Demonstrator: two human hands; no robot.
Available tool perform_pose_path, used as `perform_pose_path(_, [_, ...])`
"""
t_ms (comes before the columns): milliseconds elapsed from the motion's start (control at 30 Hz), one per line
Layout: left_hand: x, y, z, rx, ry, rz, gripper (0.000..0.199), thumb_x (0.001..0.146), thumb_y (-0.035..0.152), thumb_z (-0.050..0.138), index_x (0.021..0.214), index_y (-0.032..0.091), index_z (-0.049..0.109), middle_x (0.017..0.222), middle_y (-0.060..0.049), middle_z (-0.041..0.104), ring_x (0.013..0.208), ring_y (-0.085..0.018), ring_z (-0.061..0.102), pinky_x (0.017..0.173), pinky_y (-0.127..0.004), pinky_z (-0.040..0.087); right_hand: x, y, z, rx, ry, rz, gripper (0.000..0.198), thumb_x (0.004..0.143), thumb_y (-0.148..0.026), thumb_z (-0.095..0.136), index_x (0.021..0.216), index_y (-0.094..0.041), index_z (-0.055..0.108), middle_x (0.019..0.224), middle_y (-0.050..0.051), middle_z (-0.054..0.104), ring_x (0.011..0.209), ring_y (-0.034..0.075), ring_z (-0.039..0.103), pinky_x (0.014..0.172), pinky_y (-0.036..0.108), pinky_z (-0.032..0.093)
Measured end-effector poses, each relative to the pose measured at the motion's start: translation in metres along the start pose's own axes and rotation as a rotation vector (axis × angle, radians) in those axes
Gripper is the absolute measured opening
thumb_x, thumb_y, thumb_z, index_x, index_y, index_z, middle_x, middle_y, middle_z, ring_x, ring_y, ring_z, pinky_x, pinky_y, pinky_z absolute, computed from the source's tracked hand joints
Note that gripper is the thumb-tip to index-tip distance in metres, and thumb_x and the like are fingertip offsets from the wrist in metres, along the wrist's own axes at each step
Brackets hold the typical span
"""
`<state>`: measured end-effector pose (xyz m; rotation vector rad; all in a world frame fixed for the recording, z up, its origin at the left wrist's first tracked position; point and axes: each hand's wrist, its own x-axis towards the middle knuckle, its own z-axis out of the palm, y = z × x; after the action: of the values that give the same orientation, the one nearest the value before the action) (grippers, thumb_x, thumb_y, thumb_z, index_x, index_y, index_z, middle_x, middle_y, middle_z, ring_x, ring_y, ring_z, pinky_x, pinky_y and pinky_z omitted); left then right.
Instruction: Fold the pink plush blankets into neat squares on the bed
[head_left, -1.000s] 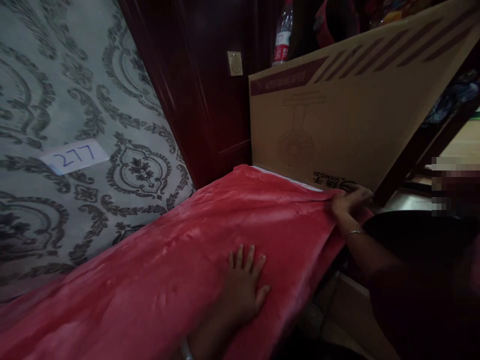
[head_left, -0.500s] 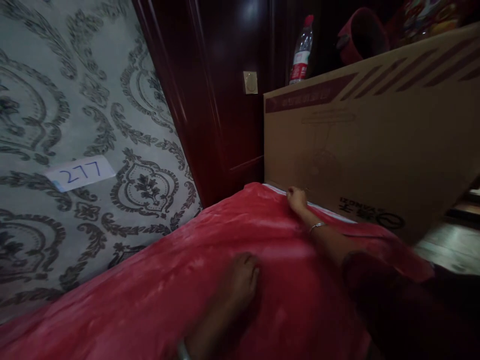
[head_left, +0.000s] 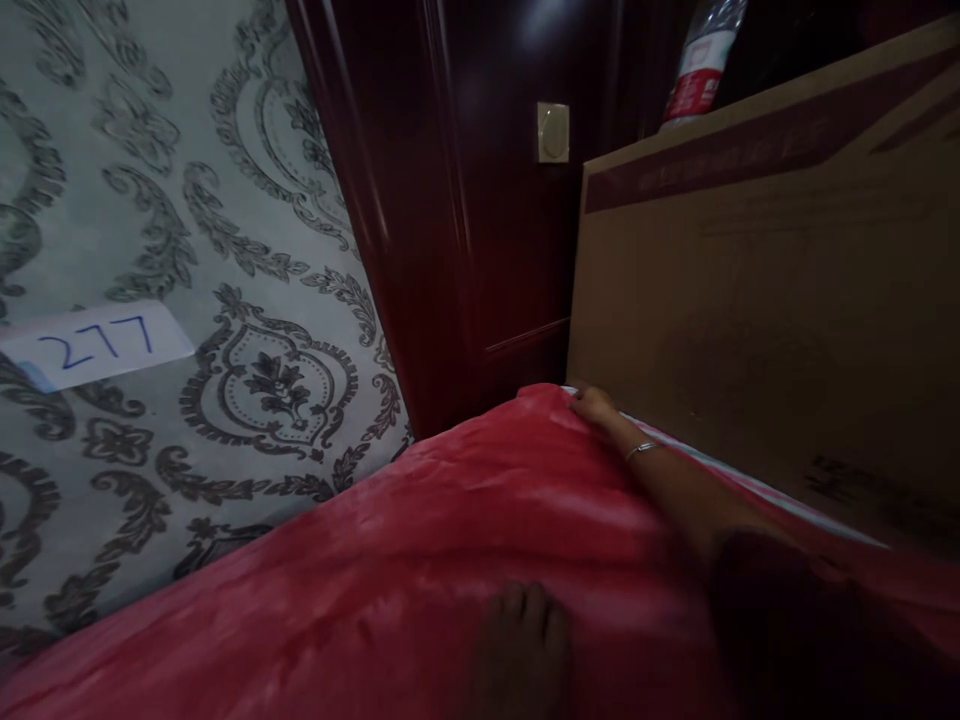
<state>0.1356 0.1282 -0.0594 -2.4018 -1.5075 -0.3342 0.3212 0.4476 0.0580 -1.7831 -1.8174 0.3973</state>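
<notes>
A plush red blanket [head_left: 420, 530] covers the surface before me, with a pale edge showing along the box side. At its far corner, my right hand [head_left: 595, 405] is closed on the blanket's edge; the fingertips are partly hidden. A thin silver bracelet [head_left: 641, 450] circles that wrist. Nearer to me, my left hand [head_left: 521, 645] lies on the blanket, dim and a little blurred, with its fingers stretched forward and slightly apart. Nothing shows in it.
A large cardboard box [head_left: 690, 300] stands close along the right side, with a red-labelled plastic bottle [head_left: 701, 75] on top. Dark red wood panelling [head_left: 465, 200] rises behind the far corner. Patterned wallpaper [head_left: 277, 380] with a paper label marked 277 [head_left: 97, 345] borders the left.
The view has moved closer to the far corner. My right hand has shifted along the edge toward that corner. My left hand sits lower in view, its fingers now straighter.
</notes>
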Motion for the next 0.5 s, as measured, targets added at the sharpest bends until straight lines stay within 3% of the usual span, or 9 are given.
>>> perform_pose_path(67, [0.002,0.001,0.001,-0.017,0.000,-0.036,0.025,0.090,0.010,0.054,0.109,0.019,0.066,0.103,-0.008,0.065,0.091,-0.025,0.056,0.079,-0.039,0.049,-0.017,-0.005,0.000,-0.001,0.022,-0.093,0.032,0.084,-0.022,0.061,0.112,-0.016,0.076,0.110,0.014,0.075,0.103,0.027,0.068,0.084,0.031,0.049])
perform_pose_path(133, [0.002,0.004,-0.005,-0.053,-0.033,-0.041,0.025,0.090,0.011,0.054,0.110,0.019,0.066,0.103,-0.008,0.065,0.092,-0.025,0.056,0.080,-0.040,0.049,-0.041,-0.007,-0.002,0.030,-0.063,-0.330,0.030,0.082,-0.024,0.064,0.110,-0.021,0.075,0.111,0.008,0.075,0.104,0.024,0.067,0.086,0.028,0.047])
perform_pose_path(233, [0.001,0.006,-0.025,-0.098,-0.081,-0.049,0.030,0.090,0.011,0.050,0.115,0.019,0.065,0.110,-0.009,0.065,0.098,-0.026,0.056,0.087,-0.043,0.049,-0.073,-0.002,-0.006,0.130,-0.341,-0.689,0.021,0.082,-0.038,0.064,0.084,-0.020,0.075,0.081,0.003,0.072,0.078,0.020,0.065,0.071,0.027,0.045])
perform_pose_path(300, [0.001,0.007,-0.037,-0.118,-0.116,-0.058,0.033,0.090,0.010,0.048,0.117,0.018,0.064,0.114,-0.010,0.064,0.101,-0.027,0.055,0.091,-0.045,0.049,-0.086,0.000,-0.008,0.185,-0.366,-0.699,0.030,0.086,-0.044,0.058,0.078,-0.019,0.072,0.069,0.002,0.067,0.066,0.018,0.059,0.062,0.027,0.041])
perform_pose_path(367, [0.002,0.007,-0.046,-0.126,-0.143,-0.047,0.035,0.089,0.007,0.047,0.117,0.017,0.064,0.115,-0.010,0.064,0.102,-0.028,0.055,0.093,-0.047,0.048,-0.092,0.000,-0.010,0.196,-0.293,-0.614,0.030,0.086,-0.042,0.057,0.087,-0.018,0.074,0.071,0.003,0.067,0.065,0.019,0.058,0.061,0.028,0.041])
perform_pose_path(500, [0.003,0.007,-0.047,-0.141,-0.134,-0.046,0.031,0.090,0.008,0.049,0.116,0.017,0.065,0.112,-0.009,0.064,0.101,-0.026,0.055,0.093,-0.045,0.048,-0.107,-0.014,-0.013,0.047,-0.387,-0.653,0.053,0.079,-0.043,0.068,0.125,-0.017,0.069,0.107,0.011,0.072,0.091,0.025,0.066,0.080,0.033,0.049])
